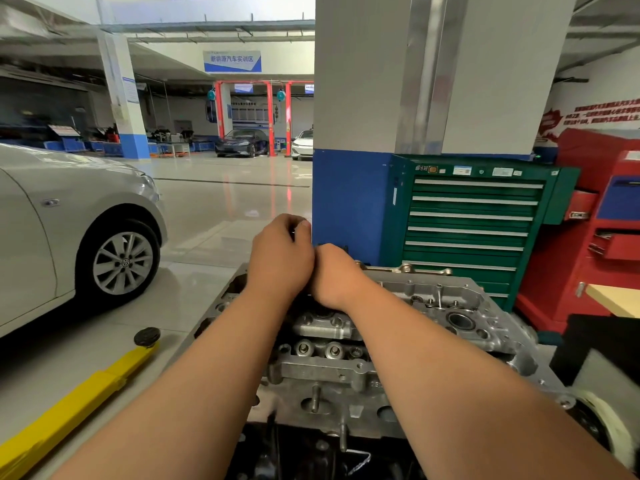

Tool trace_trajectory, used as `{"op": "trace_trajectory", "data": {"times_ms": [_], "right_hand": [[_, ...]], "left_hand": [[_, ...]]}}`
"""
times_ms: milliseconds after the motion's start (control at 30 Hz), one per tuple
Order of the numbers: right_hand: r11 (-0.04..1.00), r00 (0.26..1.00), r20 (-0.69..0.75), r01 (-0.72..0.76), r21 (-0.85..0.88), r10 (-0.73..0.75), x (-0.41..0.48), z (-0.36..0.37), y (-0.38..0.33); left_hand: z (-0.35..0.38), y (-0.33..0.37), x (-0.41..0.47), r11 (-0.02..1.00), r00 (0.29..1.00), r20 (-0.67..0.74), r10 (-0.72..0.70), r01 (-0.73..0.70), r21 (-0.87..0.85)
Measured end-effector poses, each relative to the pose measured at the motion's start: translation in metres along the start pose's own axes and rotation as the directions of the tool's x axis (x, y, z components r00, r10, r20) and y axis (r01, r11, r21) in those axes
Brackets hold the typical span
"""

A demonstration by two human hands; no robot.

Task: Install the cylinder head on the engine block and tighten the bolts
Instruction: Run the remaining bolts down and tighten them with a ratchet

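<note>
The grey aluminium cylinder head [433, 306] lies on top of the dark engine block [304, 452] in front of me. Both my hands are over its far middle part, side by side and touching. My left hand [280, 258] has its fingers curled round a small dark object, mostly hidden; it looks like the top of a tool or bolt. My right hand [334, 275] is curled just below and beside it, its fingers hidden behind the hand. Bolt heads [318, 348] show on the near side of the head.
A silver car [69, 230] stands to the left. A yellow lift arm [79, 403] with a black pad lies on the floor at lower left. A green tool cabinet [471, 220] and a red cabinet [595, 237] stand behind the engine, next to a blue-and-grey pillar [346, 202].
</note>
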State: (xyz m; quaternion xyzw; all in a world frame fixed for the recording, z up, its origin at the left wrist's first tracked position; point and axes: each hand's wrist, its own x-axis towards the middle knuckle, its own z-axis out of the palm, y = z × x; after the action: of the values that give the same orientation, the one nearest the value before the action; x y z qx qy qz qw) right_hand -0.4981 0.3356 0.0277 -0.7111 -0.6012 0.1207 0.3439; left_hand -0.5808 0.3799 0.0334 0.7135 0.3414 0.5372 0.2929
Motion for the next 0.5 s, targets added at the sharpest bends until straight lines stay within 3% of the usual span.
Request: {"op": "trace_trajectory", "data": {"times_ms": [67,100,167,200,367,400,433,500], "right_hand": [[0.996,0.999,-0.013,0.049,0.072,-0.049,0.001,0.003,-0.004],[0.996,0.994,-0.058,0.09,0.019,-0.088,0.003,0.005,-0.002],[0.998,0.999,-0.028,0.024,0.062,-0.022,0.001,0.005,-0.002],[0.982,0.996,0.025,-0.088,0.164,0.085,-0.001,0.004,-0.005],[0.998,0.998,0.056,-0.017,0.063,0.014,-0.001,-0.002,0.004],[0.999,0.998,0.059,-0.013,0.037,0.011,-0.002,-0.003,0.005],[1.0,0.998,0.063,-0.009,0.017,0.008,0.0,-0.004,0.006],[0.999,0.999,0.052,-0.007,-0.032,0.009,0.002,-0.003,0.005]], "left_hand": [[0.012,0.008,-0.006,1.0,0.999,-0.049,-0.025,0.025,0.007],[0.017,0.012,-0.008,0.998,0.997,-0.062,-0.055,0.054,-0.025],[0.021,0.017,-0.006,0.985,0.988,-0.084,-0.133,0.122,-0.121],[0.02,0.018,0.001,0.974,0.983,-0.075,-0.169,0.155,-0.164],[0.0,0.013,0.02,0.804,0.884,0.329,-0.333,0.449,-0.391],[0.002,0.01,0.018,0.8,0.9,0.29,-0.326,0.426,-0.422],[0.005,0.006,0.013,0.862,0.943,0.177,-0.283,0.331,-0.384],[0.013,0.001,0.004,0.979,0.995,-0.036,-0.091,0.083,-0.186]]}}
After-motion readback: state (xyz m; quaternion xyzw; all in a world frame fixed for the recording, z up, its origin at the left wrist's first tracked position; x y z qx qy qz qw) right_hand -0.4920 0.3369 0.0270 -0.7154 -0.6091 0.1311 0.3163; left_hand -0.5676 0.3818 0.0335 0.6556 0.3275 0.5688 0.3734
